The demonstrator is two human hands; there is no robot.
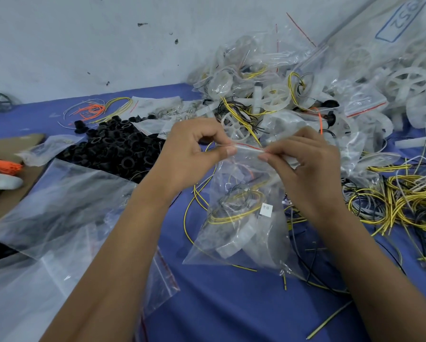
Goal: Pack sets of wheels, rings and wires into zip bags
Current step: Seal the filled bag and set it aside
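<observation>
Both forearms reach in from 6 o'clock; the left hand (pixel 194 146) and right hand (pixel 303 159) pinch opposite ends of the red-lined seal on a filled zip bag (pixel 241 218) held at centre above the blue tabletop (pixel 219 304). Contents: yellow wire, white wheel (ring not discernible). Step in hand appears to be sealing. Next move: press along the strip, then place the bag on the packed pile (pixel 281 82) at 1 o'clock.

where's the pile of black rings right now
In the head view the black rings are heaped left of the left hand, on the blue table.
</observation>
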